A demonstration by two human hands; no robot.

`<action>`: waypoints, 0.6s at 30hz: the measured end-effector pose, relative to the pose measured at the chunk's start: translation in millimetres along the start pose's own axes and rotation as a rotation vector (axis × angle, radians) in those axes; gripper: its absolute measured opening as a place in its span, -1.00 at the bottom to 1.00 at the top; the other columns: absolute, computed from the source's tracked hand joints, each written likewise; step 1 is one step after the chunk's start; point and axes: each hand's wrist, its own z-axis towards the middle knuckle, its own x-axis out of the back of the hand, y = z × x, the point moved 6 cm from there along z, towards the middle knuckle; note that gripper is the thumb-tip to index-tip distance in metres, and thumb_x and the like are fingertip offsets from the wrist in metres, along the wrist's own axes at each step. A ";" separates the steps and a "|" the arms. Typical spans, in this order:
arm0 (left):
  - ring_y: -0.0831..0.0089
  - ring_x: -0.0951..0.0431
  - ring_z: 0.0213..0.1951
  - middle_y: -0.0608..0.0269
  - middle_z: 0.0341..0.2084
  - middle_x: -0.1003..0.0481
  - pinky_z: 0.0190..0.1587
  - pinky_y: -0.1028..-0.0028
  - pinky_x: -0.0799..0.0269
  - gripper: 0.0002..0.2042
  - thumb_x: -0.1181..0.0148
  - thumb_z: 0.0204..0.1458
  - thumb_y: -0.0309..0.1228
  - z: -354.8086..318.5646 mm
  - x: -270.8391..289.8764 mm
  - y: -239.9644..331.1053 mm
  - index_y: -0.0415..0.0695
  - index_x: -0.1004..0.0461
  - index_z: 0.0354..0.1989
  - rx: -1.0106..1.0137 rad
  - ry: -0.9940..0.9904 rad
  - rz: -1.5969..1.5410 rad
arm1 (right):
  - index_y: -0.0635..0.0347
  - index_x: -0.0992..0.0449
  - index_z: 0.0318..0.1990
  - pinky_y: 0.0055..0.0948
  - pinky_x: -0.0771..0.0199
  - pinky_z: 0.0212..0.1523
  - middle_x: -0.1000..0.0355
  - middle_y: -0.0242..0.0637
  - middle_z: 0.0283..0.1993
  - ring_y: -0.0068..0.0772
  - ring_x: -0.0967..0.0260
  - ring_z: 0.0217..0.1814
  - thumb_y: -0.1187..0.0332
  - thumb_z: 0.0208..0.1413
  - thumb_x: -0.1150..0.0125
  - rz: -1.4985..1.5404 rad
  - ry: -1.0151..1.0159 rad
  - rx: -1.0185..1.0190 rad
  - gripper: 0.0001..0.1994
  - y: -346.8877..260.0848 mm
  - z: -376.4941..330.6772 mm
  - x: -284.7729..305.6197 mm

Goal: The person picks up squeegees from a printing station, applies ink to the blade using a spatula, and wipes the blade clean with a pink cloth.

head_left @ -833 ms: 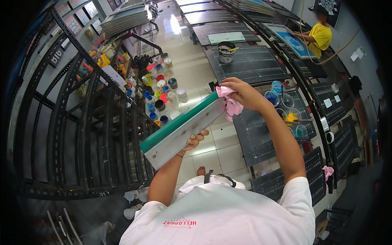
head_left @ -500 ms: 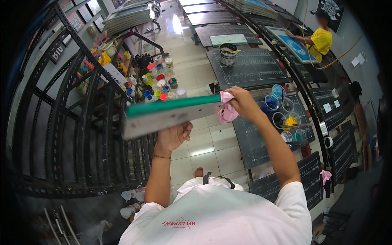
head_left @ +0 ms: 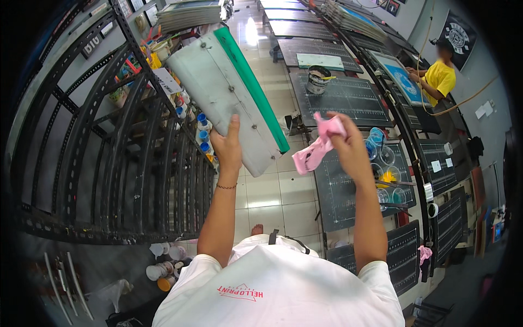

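Observation:
My left hand grips a wide screen-printing squeegee, its thumb pressed on the pale grey, bolted handle. The squeegee is held up at a slant, with its green rubber blade along the upper right edge. The fingers behind the handle are mostly hidden. My right hand pinches a crumpled pink rag with dark stains. The rag dangles to the left of the fingers, a short way off the blade's lower end.
A black metal rack stands at my left, with ink pots beside it. Right of the aisle are black printing tables with clear cups of ink and a tub. A co-worker in yellow handles a blue-printed screen.
The squeegee has swung from nearly level to a steep slant, now with my left thumb across its face. My right hand has come away from its end, moving right with the pink rag.

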 end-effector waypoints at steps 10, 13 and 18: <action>0.46 -0.45 -0.05 0.14 -0.05 -0.46 0.01 0.48 -0.35 -0.53 -0.05 0.25 -0.15 -38.5 -25.9 -19.5 -0.36 -0.34 0.08 0.340 -0.164 -0.142 | 0.27 -0.25 0.12 -0.44 -0.34 0.11 -0.34 -0.24 0.03 -0.39 -0.34 0.06 0.40 0.28 -0.02 0.184 0.125 0.193 -0.69 11.9 -2.0 -17.7; 0.46 -0.45 -0.06 0.13 -0.05 -0.46 0.00 0.47 -0.36 -0.51 -0.01 0.26 -0.12 -39.6 -30.5 -8.3 -0.37 -0.32 0.10 0.340 -0.172 -0.162 | 0.31 -0.31 0.12 -0.31 -0.28 0.20 -0.26 -0.05 0.18 -0.15 -0.28 0.21 0.39 0.27 -0.02 -0.169 -0.014 0.238 -0.69 -2.8 -26.8 -41.2; 0.47 -0.46 -0.08 0.12 -0.06 -0.46 -0.02 0.49 -0.37 -0.50 0.01 0.27 -0.12 -38.0 -30.4 -3.3 -0.39 -0.32 0.10 0.322 -0.172 -0.112 | 0.23 -0.56 -0.02 -0.15 -0.16 0.29 -0.03 0.09 0.41 0.14 -0.17 0.30 0.39 0.16 -0.16 -0.464 -0.159 0.287 -0.75 -3.4 -43.6 -47.8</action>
